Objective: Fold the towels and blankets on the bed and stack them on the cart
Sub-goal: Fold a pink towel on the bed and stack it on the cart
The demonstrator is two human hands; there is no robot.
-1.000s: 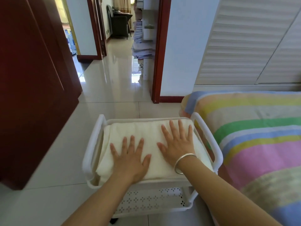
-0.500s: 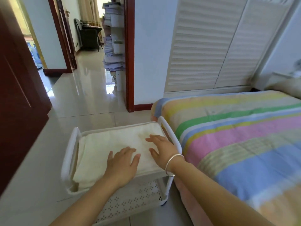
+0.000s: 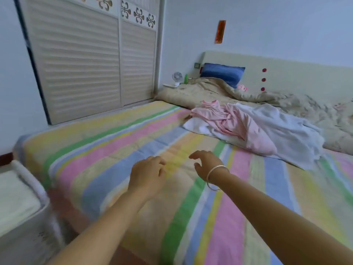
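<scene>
The fingers (image 3: 159,163) of the left hand (image 3: 148,174) and right hand (image 3: 206,164) hang loosely curled, grasping nothing, above the pastel striped bed cover (image 3: 118,150). Half a second ago they pressed the folded cream towel (image 3: 13,197) on the white plastic cart (image 3: 28,180), now far left, so that piece looks stacked. To the right, a crumpled pink cloth (image 3: 235,123) lies on a rumpled white blanket (image 3: 286,131), both unfolded and likely next.

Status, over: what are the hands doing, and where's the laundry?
Left hand, right hand empty, above striped bedspread. Crumpled pink cloth on white blanket, unfolded, ahead. Nothing in between.
</scene>
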